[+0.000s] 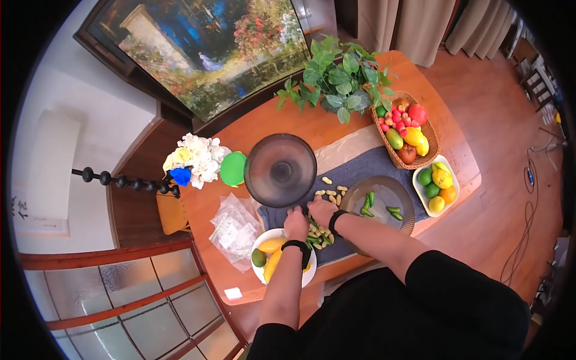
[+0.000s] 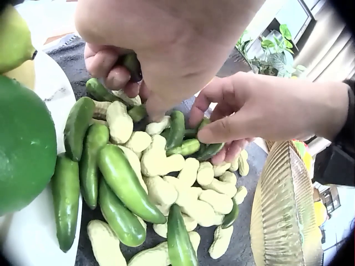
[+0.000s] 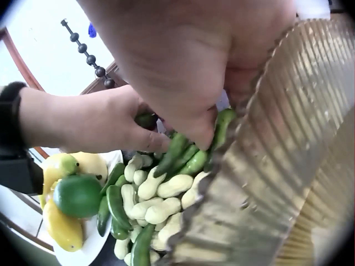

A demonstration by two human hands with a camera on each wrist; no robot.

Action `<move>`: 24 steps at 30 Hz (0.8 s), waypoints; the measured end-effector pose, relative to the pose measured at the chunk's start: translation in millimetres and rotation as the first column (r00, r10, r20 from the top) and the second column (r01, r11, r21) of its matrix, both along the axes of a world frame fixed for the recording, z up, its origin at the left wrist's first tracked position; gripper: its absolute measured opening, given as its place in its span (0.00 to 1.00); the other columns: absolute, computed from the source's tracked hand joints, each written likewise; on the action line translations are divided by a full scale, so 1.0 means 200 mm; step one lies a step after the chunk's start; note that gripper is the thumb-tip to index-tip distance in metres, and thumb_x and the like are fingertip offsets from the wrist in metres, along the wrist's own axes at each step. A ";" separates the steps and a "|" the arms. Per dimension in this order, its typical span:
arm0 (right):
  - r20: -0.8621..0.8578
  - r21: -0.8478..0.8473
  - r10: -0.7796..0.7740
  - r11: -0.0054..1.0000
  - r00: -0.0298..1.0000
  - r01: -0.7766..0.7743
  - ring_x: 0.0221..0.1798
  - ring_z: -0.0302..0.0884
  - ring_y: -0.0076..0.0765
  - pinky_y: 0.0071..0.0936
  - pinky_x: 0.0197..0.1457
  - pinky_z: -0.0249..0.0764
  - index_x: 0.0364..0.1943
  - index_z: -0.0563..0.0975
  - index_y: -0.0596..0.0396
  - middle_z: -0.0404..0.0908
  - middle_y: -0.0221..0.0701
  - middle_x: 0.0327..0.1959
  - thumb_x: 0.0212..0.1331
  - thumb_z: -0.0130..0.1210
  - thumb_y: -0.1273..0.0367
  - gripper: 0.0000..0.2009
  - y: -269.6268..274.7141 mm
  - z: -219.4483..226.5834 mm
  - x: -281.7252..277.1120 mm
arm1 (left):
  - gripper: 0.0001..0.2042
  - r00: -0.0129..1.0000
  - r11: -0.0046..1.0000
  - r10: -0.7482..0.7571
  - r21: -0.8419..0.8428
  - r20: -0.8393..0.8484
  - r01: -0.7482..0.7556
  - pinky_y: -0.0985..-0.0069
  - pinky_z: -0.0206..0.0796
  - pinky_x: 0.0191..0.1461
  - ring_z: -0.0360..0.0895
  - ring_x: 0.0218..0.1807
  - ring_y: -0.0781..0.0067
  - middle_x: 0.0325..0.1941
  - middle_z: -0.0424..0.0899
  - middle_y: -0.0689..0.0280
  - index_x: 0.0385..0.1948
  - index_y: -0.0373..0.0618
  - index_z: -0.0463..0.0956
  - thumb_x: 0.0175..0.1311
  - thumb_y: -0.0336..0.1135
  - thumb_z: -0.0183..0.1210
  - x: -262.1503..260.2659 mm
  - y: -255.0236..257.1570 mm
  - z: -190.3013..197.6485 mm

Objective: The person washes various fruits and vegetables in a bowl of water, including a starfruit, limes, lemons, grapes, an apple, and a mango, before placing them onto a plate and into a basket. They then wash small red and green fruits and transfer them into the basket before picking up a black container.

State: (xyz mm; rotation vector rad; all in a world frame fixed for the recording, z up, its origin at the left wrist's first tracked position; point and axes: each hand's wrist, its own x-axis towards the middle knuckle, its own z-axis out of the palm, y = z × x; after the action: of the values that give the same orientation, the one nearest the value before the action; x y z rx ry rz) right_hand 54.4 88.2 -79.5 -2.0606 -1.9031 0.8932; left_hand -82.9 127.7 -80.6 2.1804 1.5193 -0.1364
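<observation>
Green peppers (image 2: 130, 183) and pale peanuts (image 2: 161, 191) lie mixed in a pile on a dark blue cloth. Over this pile, my left hand (image 1: 296, 224) has its fingers curled round a dark green pepper (image 3: 146, 120), mostly hidden in the palm. My right hand (image 1: 322, 210) works close beside it, thumb and fingers pinching a green pepper (image 2: 204, 126) at the pile's far side. To the right, a ribbed clear glass bowl (image 1: 403, 193) holds several green peppers. A white plate (image 2: 58, 83) with mangoes and a green fruit stands by the left wrist.
A dark round glass bowl (image 1: 282, 147) stands beyond the hands. Farther right are a fruit basket (image 1: 433, 141) and a white tray (image 1: 425, 204) of citrus-like fruit. Crumpled plastic bags (image 1: 234, 231) lie at left, below white flowers (image 1: 201, 159) and a green lid (image 1: 233, 168).
</observation>
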 end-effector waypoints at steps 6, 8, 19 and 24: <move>0.085 -0.053 -0.129 0.990 0.988 0.134 0.45 0.83 0.51 0.40 0.47 0.81 0.46 0.77 0.60 0.73 0.53 0.49 0.63 0.47 0.73 0.11 -0.05 0.01 -0.12 | 0.15 0.972 0.990 0.142 -0.029 0.184 -0.139 0.54 0.72 0.51 0.80 0.47 0.43 0.46 0.80 0.47 0.45 0.39 0.72 0.60 0.37 0.58 -0.05 0.02 -0.02; 0.127 -0.055 -0.126 0.990 0.984 0.133 0.45 0.84 0.51 0.38 0.47 0.81 0.45 0.77 0.60 0.74 0.53 0.48 0.62 0.48 0.74 0.11 -0.05 0.00 -0.14 | 0.15 0.956 0.978 0.201 -0.101 0.215 -0.183 0.54 0.72 0.51 0.81 0.46 0.42 0.44 0.81 0.46 0.45 0.39 0.72 0.60 0.37 0.58 -0.07 0.01 0.00; 0.090 -0.061 0.220 0.975 0.971 -0.215 0.46 0.83 0.53 0.41 0.49 0.80 0.43 0.81 0.54 0.76 0.49 0.49 0.61 0.49 0.71 0.11 0.00 0.00 -0.03 | 0.14 0.951 0.981 0.127 -0.178 0.280 -0.078 0.54 0.71 0.51 0.80 0.47 0.42 0.39 0.83 0.45 0.41 0.37 0.76 0.57 0.36 0.60 -0.11 -0.07 0.04; 0.085 -0.043 0.198 0.980 0.977 -0.195 0.47 0.83 0.51 0.42 0.49 0.80 0.41 0.81 0.56 0.78 0.48 0.46 0.61 0.49 0.70 0.11 0.01 -0.01 0.00 | 0.12 0.942 0.991 0.004 -0.126 0.335 0.041 0.54 0.71 0.52 0.79 0.47 0.40 0.40 0.83 0.44 0.42 0.37 0.76 0.59 0.32 0.60 -0.08 -0.07 -0.07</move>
State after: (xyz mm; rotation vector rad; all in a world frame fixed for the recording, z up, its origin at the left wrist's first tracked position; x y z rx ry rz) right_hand 55.1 89.3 -82.1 -1.9879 -2.1842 0.8949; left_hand -98.6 113.9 -95.0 1.9935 1.2619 0.1211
